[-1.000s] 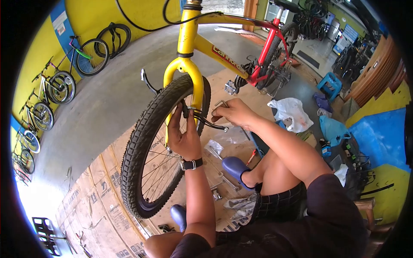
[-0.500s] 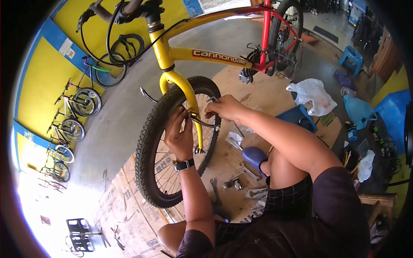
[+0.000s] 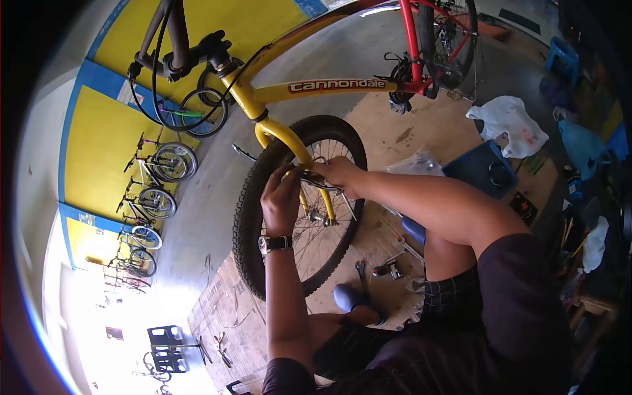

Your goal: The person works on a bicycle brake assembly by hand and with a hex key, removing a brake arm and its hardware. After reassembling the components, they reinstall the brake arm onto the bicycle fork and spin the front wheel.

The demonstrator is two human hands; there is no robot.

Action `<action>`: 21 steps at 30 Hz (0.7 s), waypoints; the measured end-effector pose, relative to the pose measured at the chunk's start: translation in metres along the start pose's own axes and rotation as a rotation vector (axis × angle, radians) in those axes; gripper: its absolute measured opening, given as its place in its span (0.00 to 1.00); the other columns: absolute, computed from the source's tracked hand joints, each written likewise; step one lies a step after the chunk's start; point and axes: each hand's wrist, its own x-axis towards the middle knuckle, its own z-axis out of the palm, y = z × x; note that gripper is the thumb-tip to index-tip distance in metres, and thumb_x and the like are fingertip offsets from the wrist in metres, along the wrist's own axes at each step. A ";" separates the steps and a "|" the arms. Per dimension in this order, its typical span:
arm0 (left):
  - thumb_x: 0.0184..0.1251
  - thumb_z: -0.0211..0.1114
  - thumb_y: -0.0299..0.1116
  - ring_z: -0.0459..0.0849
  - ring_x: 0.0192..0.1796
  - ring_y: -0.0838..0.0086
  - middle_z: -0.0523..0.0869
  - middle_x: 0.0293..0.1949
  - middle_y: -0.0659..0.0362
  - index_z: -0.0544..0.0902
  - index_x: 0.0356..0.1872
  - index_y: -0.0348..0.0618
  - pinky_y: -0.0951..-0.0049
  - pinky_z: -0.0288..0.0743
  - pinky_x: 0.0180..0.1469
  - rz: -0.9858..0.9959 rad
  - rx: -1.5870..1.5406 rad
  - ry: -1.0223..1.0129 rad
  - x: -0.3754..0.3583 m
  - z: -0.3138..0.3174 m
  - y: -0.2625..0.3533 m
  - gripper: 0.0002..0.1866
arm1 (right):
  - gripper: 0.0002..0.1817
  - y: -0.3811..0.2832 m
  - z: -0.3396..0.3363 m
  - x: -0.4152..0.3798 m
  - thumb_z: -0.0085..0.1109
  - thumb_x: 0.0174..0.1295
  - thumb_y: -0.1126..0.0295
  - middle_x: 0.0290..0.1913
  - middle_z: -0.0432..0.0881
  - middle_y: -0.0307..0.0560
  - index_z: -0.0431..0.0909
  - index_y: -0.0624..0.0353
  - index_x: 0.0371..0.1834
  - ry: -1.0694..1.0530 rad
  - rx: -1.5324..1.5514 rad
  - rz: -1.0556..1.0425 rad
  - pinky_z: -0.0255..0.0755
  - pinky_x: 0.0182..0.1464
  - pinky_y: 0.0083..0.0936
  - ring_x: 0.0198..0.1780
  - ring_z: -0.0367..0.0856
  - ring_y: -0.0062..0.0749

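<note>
The yellow front fork (image 3: 287, 138) of a bicycle straddles its knobby black tire (image 3: 249, 230). On the near side of the fork, my left hand (image 3: 282, 201) is closed, with its fingertips pinching at the dark front brake (image 3: 307, 176). My right hand (image 3: 341, 176) meets it from the right, its fingers wrapped round a thin, bent metal hex key (image 3: 349, 205) whose long end sticks out below the hand. Both sets of fingertips come close together at the brake, which they partly cover. Spokes and the wheel hub (image 3: 318, 216) show below.
Tools, including a wrench (image 3: 361, 273), lie on the cardboard (image 3: 217, 289) by my foot. A blue tray (image 3: 477, 172) and a white plastic bag (image 3: 505, 125) are at the right. Several bicycles (image 3: 158, 201) line the yellow wall. A blue stool (image 3: 561, 59) stands far right.
My view has shifted and tilted, so the bicycle sits farther right. My right hand has come closer to my left hand at the brake, still around the hex key.
</note>
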 end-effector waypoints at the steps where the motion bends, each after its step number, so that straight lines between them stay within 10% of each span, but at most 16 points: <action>1: 0.61 0.70 0.19 0.88 0.50 0.57 0.88 0.50 0.50 0.89 0.48 0.42 0.61 0.83 0.53 0.072 0.002 -0.055 0.002 0.002 -0.008 0.14 | 0.29 -0.001 0.001 -0.004 0.67 0.63 0.43 0.30 0.79 0.42 0.83 0.66 0.34 0.019 -0.024 -0.019 0.61 0.26 0.29 0.27 0.71 0.25; 21: 0.67 0.67 0.21 0.87 0.54 0.57 0.86 0.53 0.48 0.86 0.55 0.42 0.63 0.82 0.54 -0.051 -0.129 0.012 -0.014 0.013 -0.020 0.16 | 0.13 -0.011 0.001 -0.041 0.62 0.68 0.63 0.34 0.81 0.38 0.82 0.65 0.39 -0.158 0.396 -0.025 0.69 0.34 0.21 0.34 0.77 0.17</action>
